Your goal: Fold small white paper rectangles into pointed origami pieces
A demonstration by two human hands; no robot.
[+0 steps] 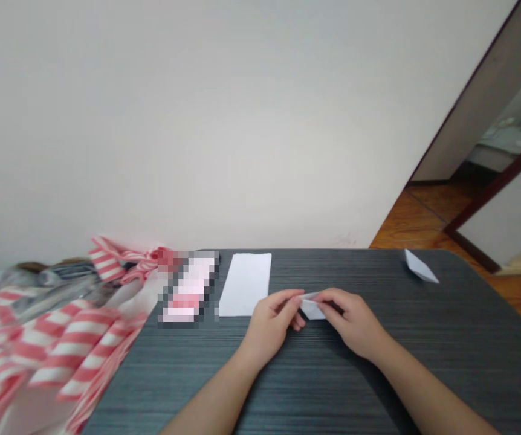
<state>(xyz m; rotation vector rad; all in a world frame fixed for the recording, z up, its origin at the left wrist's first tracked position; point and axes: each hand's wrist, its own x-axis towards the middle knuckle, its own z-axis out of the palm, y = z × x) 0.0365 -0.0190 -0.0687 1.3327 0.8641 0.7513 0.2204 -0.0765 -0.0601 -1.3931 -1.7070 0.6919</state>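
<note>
A small piece of folded white paper (312, 307) is held just above the dark table between my two hands. My left hand (273, 320) pinches its left end between thumb and fingers. At the other end, my right hand (350, 317) grips the paper with thumb and forefinger. The fingers cover both ends, so its full shape is hidden. Left of my hands lies a stack of white paper sheets (246, 284), flat on the table. Toward the far right sits another folded white paper piece (420, 267), with a raised crease.
The dark wood-grain table (315, 386) meets a white wall (260, 121) at its back edge. A blurred-out pink and white item (190, 290) lies at the left. Beyond that edge is a heap of red-and-white striped cloth (70, 344). A doorway and wooden floor (405, 217) show at right.
</note>
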